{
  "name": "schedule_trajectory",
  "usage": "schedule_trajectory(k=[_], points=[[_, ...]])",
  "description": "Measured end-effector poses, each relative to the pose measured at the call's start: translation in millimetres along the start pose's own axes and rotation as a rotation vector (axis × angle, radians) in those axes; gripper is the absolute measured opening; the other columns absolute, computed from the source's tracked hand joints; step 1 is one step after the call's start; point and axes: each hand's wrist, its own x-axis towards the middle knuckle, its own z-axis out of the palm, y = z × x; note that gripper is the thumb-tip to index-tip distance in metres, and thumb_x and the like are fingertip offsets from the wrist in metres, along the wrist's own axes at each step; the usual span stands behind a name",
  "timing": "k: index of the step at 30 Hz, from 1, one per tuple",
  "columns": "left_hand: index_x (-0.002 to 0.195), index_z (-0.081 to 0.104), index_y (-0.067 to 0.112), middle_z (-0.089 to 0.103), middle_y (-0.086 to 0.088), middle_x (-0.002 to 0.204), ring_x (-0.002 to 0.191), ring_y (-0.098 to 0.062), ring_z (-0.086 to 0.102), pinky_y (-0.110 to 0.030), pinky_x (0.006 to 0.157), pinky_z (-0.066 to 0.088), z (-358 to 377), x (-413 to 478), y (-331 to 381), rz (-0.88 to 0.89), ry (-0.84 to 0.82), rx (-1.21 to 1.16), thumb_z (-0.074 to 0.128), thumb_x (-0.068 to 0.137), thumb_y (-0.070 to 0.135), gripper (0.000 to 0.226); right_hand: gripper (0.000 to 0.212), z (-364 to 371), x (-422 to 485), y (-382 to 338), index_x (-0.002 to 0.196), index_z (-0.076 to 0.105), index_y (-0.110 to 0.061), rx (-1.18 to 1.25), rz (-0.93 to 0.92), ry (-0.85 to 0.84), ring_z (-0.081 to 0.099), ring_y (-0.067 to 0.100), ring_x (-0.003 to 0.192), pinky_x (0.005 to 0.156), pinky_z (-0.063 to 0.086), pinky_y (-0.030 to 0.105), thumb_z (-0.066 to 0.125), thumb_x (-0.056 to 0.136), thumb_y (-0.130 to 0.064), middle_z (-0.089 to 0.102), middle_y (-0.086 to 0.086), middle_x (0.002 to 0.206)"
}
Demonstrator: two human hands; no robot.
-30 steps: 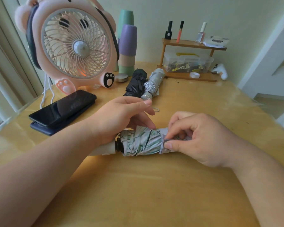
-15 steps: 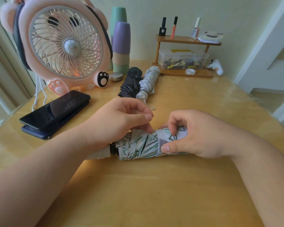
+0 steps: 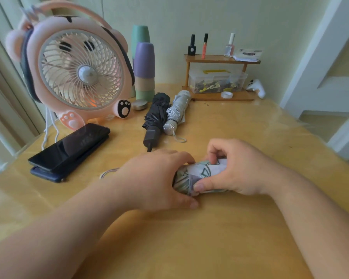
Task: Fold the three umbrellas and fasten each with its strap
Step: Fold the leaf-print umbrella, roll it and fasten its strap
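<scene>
Left hand now over patterned umbrella

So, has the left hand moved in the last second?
Yes: the left hand came nearer the person, clear of the black umbrella, and now grips the patterned umbrella.

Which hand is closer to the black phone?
Left. The left hand grips the patterned umbrella a little to the right of the phone; the right hand holds the umbrella's other end, farther right.
</scene>
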Motion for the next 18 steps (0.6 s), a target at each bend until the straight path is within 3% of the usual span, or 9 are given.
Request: schedule_trajectory(k=[4, 7, 9, 10, 12, 14, 15, 17, 18], points=[[0.120, 0.055, 0.043, 0.065, 0.017, 0.104, 0.095, -0.010, 0.062, -0.034, 0.083, 0.054, 0.1, 2.3, 6.2, -0.150, 0.030, -0.090, 0.066, 0.069, 0.081, 0.064, 0.073, -0.6, -1.9, 8.8, 0.094, 0.054, -0.040, 0.025, 0.041, 0.096, 0.060, 0.004, 0.086, 0.078, 0.055, 0.033, 0.084, 0.037, -0.073, 0.065, -0.015, 0.093], [0.103, 0.066, 0.035, 0.072, 0.009, 0.084, 0.073, -0.008, 0.067, -0.032, 0.071, 0.057, -4.2, 3.4, 0.6, -0.204, 0.118, -0.564, 0.080, 0.072, 0.064, 0.045, 0.090, -2.5, -0.2, 6.6, 0.123, 0.046, -0.051, 0.253, 0.009, 0.373, 0.054, -0.006, 0.109, 0.089, 0.048, 0.021, 0.089, 0.046, -0.067, 0.056, -0.023, 0.114], [0.099, 0.070, 0.030, 0.074, 0.004, 0.081, 0.068, -0.009, 0.067, -0.029, 0.067, 0.054, -11.0, 0.2, 5.8, -0.195, 0.232, -0.844, 0.084, 0.073, 0.055, 0.039, 0.094, -1.9, 4.1, 6.1, 0.128, 0.050, -0.042, 0.550, 0.054, 0.522, 0.061, 0.000, 0.106, 0.086, 0.053, 0.026, 0.089, 0.046, -0.068, 0.061, -0.013, 0.116], [0.098, 0.071, 0.029, 0.075, 0.003, 0.081, 0.069, -0.012, 0.068, -0.031, 0.068, 0.054, -11.8, 0.3, 9.0, -0.199, 0.277, -0.994, 0.081, 0.072, 0.059, 0.041, 0.088, 0.4, 5.9, 5.9, 0.121, 0.058, -0.035, 0.731, 0.086, 0.506, 0.066, 0.007, 0.098, 0.080, 0.055, 0.033, 0.089, 0.047, -0.069, 0.067, -0.002, 0.113], [0.103, 0.074, 0.028, 0.075, -0.002, 0.090, 0.079, -0.018, 0.069, -0.035, 0.074, 0.053, -11.4, 2.0, 20.6, -0.235, 0.292, -1.313, 0.069, 0.079, 0.064, 0.043, 0.061, 11.6, 5.8, -0.4, 0.100, 0.072, -0.022, 0.968, 0.124, 0.307, 0.069, 0.019, 0.082, 0.066, 0.052, 0.037, 0.081, 0.056, -0.064, 0.071, 0.014, 0.101], [0.105, 0.075, 0.020, 0.075, -0.010, 0.110, 0.090, -0.022, 0.072, -0.033, 0.080, 0.054, -5.9, 6.0, 29.2, -0.227, 0.265, -1.483, 0.056, 0.100, 0.052, 0.038, 0.047, 25.9, 4.0, -11.8, 0.095, 0.075, -0.013, 0.986, 0.076, 0.193, 0.068, 0.021, 0.081, 0.064, 0.051, 0.032, 0.072, 0.073, -0.056, 0.073, 0.015, 0.094], [0.098, 0.073, 0.013, 0.073, -0.016, 0.116, 0.084, -0.022, 0.072, -0.027, 0.073, 0.055, -1.1, 6.4, 27.3, -0.182, 0.253, -1.520, 0.050, 0.105, 0.040, 0.037, 0.044, 30.2, 3.9, -17.9, 0.095, 0.074, -0.011, 0.983, 0.051, 0.207, 0.069, 0.020, 0.084, 0.067, 0.052, 0.028, 0.070, 0.079, -0.051, 0.075, 0.013, 0.094], [0.086, 0.064, 0.008, 0.074, -0.017, 0.104, 0.066, -0.012, 0.071, -0.019, 0.057, 0.052, 5.5, 4.3, 24.8, -0.146, 0.225, -1.513, 0.051, 0.101, 0.025, 0.027, 0.042, 31.9, 7.4, -23.0, 0.094, 0.074, -0.009, 1.020, 0.049, 0.245, 0.071, 0.017, 0.084, 0.072, 0.053, 0.025, 0.074, 0.083, -0.049, 0.077, 0.008, 0.092], [0.086, 0.065, 0.006, 0.076, -0.011, 0.092, 0.063, -0.009, 0.072, -0.016, 0.057, 0.052, 6.3, 2.3, 26.8, -0.139, 0.164, -1.527, 0.055, 0.098, 0.020, 0.021, 0.044, 30.5, 8.1, -24.7, 0.095, 0.074, -0.008, 1.071, 0.080, 0.248, 0.072, 0.018, 0.084, 0.075, 0.054, 0.028, 0.076, 0.081, -0.051, 0.077, 0.009, 0.092]])
